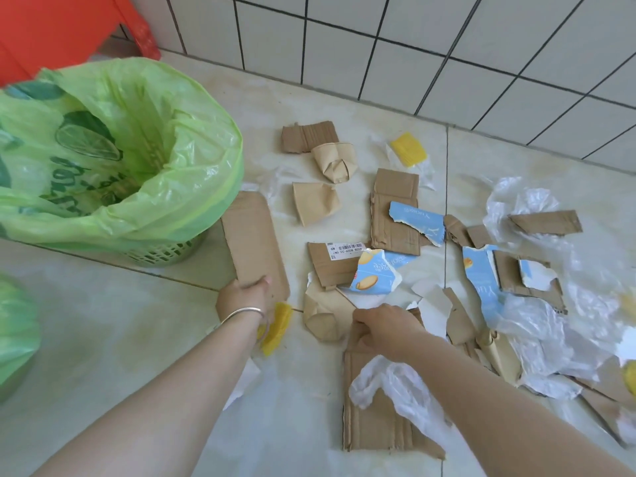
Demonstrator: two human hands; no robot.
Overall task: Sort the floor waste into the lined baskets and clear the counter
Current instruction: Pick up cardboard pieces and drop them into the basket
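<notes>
Waste of torn brown cardboard, crushed paper cups, blue-and-white printed carton scraps and crumpled clear plastic lies scattered over the pale tiled floor (103, 332) in front of me, reaching to the white tiled wall (447, 39). My left hand (242, 294) grips the near end of a long brown cardboard strip (253, 235); its far end lies just beside the green lattice basket lined with a light green plastic bag (113, 149). I can see only a little of the basket's mesh under the bag's overhang, and nothing of what lies at the bottom. A yellow ridged plastic piece (277, 327) pokes out from beneath my left wrist, partly covered by it. My right hand (385, 325) is pressed down on the top edge of a large corrugated cardboard sheet (375, 418), fingers curled over it, though the fingertips are hidden, so how firmly it grasps I cannot tell. A white crumpled plastic bag (392, 383) drapes across that sheet and runs under my forearm. A second green-lined basket (15, 335) is cut off at the left edge. The red object (51, 25) at top left is blurred; I cannot make out what it is.
</notes>
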